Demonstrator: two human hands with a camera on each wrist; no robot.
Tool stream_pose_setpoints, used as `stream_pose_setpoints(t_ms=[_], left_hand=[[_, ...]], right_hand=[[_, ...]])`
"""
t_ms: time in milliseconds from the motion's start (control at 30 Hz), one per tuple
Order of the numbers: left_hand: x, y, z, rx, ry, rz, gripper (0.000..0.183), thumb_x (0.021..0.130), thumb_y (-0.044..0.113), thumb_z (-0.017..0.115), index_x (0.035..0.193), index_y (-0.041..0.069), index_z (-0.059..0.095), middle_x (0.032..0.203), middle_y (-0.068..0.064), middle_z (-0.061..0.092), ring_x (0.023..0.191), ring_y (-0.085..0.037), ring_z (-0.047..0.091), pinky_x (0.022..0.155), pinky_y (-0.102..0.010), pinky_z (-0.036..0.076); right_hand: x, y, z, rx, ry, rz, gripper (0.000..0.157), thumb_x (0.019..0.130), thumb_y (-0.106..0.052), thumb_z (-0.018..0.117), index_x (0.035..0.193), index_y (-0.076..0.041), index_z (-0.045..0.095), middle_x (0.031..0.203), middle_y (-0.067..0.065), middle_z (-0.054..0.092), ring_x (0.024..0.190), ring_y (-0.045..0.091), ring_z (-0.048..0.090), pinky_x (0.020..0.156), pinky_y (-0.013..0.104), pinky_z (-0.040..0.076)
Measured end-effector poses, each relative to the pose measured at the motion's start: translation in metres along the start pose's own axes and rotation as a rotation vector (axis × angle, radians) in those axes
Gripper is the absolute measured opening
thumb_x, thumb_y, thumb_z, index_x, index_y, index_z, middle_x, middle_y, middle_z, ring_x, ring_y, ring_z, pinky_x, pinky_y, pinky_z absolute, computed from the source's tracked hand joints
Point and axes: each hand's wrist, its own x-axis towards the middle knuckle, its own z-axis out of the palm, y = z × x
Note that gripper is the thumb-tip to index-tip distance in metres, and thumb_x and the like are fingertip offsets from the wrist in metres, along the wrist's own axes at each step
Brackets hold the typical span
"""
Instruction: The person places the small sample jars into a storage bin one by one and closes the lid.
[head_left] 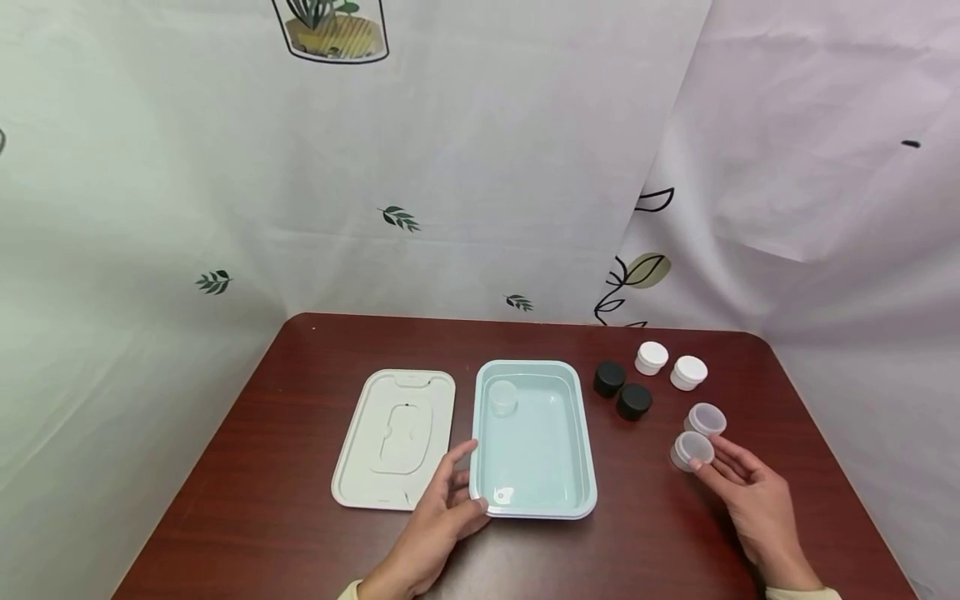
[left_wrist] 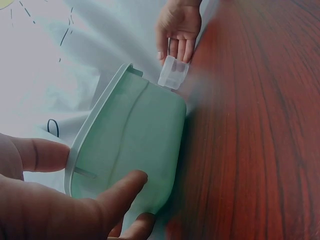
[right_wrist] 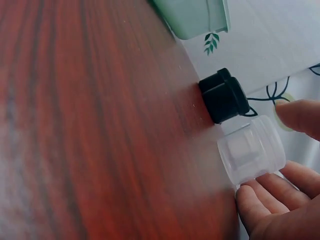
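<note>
Across reddish wood [head_left: 262, 500], uncurled left fingers [head_left: 457, 454] touch a tray [head_left: 532, 450]; right fingers [head_left: 741, 456] flank a jar [head_left: 687, 447], grip unclear.

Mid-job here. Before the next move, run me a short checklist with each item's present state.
1. Tray upright and uncovered: ok; the white lid lies to its left.
2. Left hand on the tray: ok; it touches the near left corner.
3. Right hand firm in its grip on the near clear jar: cannot tell; fingers and thumb are about it, but pressure doesn't show.
4. Near jar apart from the far clear jar: cannot tell; they stand very close.
5. Straight way from near jar to tray: probably ok; the two black jars stand farther back.
</note>
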Motion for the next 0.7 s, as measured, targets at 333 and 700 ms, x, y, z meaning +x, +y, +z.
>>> stream_pose_setpoints(t_ms=[333,700], left_hand=[[-0.0002,0.0002,0.0013,0.009,0.008,-0.002,0.082,0.097,0.003,0.062,0.167,0.02,0.023,0.143,-0.025,0.044,0.118,-0.024,0.061,0.096,-0.04,0.058],[-0.0002,0.0009,0.0023,0.017,0.011,0.005,0.083,0.097,0.002,0.061,0.167,0.02,0.022,0.144,-0.026,0.042,0.12,-0.025,0.061,0.097,-0.041,0.058]], right_hand=[[0.0013,0.0003,-0.0002,-0.112,-0.008,0.023,0.065,0.087,-0.007,0.086,0.145,0.005,0.058,0.105,-0.028,0.071,0.097,-0.013,0.069,0.077,0.01,0.056],[0.0001,-0.0092,0.0032,-0.059,0.005,0.03,0.061,0.086,-0.004,0.087,0.141,0.003,0.063,0.104,-0.024,0.074,0.095,-0.009,0.071,0.078,0.012,0.057]])
